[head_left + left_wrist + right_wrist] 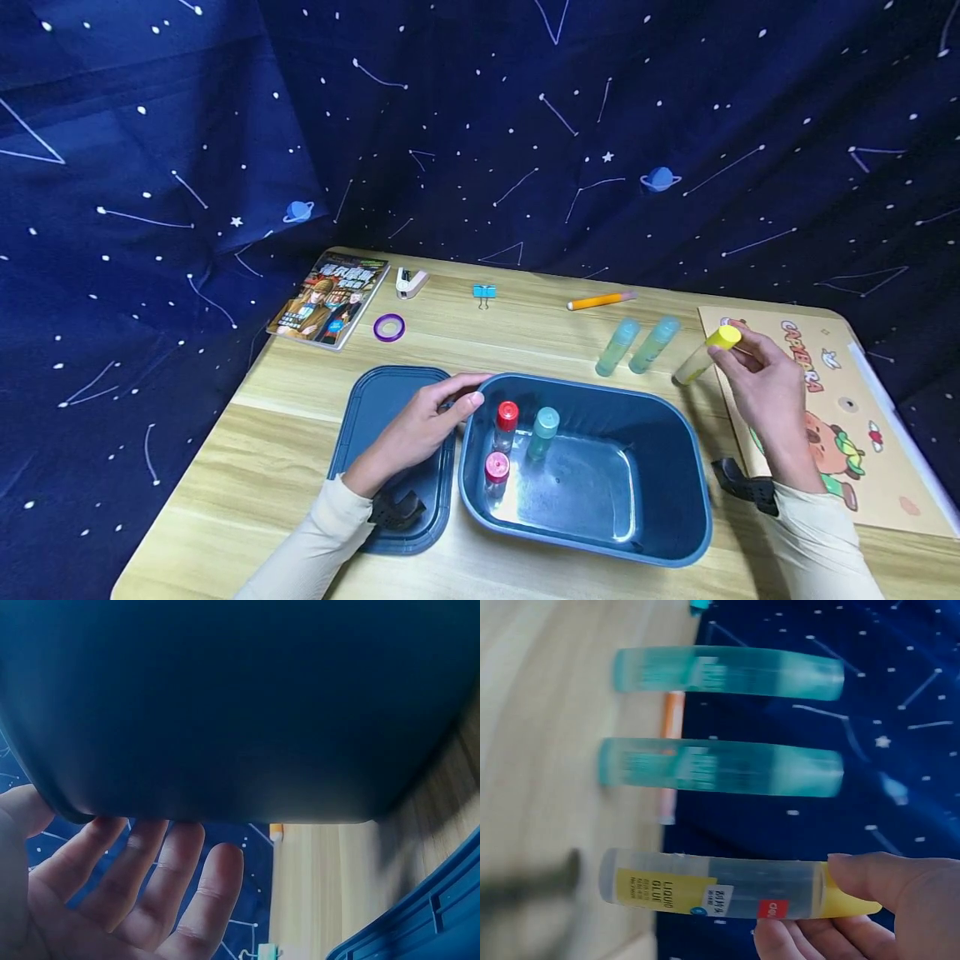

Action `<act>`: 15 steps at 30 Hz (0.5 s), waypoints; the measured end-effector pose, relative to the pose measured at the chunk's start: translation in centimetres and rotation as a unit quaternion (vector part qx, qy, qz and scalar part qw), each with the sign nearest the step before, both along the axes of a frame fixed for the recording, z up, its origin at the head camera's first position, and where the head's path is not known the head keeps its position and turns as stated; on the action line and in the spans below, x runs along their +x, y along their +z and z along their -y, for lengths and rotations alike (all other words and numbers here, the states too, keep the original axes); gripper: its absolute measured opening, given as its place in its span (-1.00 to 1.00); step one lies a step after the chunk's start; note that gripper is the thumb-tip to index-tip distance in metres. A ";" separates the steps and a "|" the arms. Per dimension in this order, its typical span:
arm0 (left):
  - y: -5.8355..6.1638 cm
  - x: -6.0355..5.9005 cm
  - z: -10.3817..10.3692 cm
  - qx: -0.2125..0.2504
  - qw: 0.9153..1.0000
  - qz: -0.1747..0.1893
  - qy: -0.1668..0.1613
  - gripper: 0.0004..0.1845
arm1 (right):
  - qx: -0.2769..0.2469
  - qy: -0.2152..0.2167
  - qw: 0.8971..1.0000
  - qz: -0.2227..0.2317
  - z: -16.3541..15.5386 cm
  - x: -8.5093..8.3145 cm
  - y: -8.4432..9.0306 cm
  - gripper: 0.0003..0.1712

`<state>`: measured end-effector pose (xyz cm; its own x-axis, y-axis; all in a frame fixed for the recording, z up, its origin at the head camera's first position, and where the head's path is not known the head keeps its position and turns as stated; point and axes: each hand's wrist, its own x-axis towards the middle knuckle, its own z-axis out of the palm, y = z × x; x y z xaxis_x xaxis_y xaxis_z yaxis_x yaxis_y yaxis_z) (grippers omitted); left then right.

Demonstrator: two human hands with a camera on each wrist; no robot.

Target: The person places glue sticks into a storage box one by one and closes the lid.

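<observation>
My right hand [767, 387] pinches a clear liquid glue bottle [682, 883] by its yellow cap, thumb on one side and fingers on the other. The bottle tilts, base down, close to the edge of a capybara-printed tan sheet [810, 358]. Two teal glue bottles [618, 347] stand just left of it. My left hand [431, 417] holds the back left corner of a dark blue bin [585, 546], thumb over the rim and fingers along the outside. Inside the bin stand a red-capped bottle [507, 421], a pink-capped bottle [497, 469] and a teal bottle [543, 432].
A dark blue lid [397, 517] lies left of the bin, under my left forearm. Farther back are a magazine [327, 300], a purple tape roll [389, 327], a stapler [409, 283], a blue binder clip [484, 292] and an orange pen [600, 301]. Starry cloth hangs behind.
</observation>
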<state>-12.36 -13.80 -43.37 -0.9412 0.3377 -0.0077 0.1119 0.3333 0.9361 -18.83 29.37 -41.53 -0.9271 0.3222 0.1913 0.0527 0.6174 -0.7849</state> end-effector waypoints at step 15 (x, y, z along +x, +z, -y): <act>0.0 0.1 0.0 0.001 1.000 -0.015 -0.007 -0.56 | 0.029 0.037 0.995 -0.092 3.1 7.5 9.8 -0.52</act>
<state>-12.27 -13.83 -43.41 -0.9359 0.3516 0.0203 0.1441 0.3298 0.9330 -11.32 26.30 -31.75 -0.8955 0.2372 0.3766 -0.1365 0.6590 -0.7397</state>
